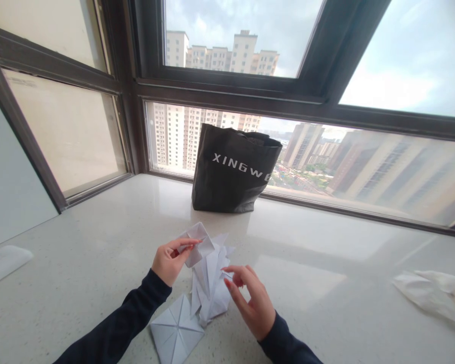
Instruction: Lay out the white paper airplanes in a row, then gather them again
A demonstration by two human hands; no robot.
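Observation:
My left hand pinches a small folded piece of white paper between thumb and fingers, holding it just above the pile's far end. Creases and a raised fold show on its face. Below it lies a loose pile of folded white papers with several pointed corners. At the pile's right edge is my right hand, its thumb and index fingertips a little apart around a paper corner. Whether they touch that corner is hard to tell. Nearer to me, a flat folded paper square with creases meeting at its centre rests against the pile.
A black bag with white lettering stands upright behind the papers, by the window. On the pale speckled countertop, a crumpled whitish wrapper lies at the right and a white object at the left edge. Dark window frames border the back.

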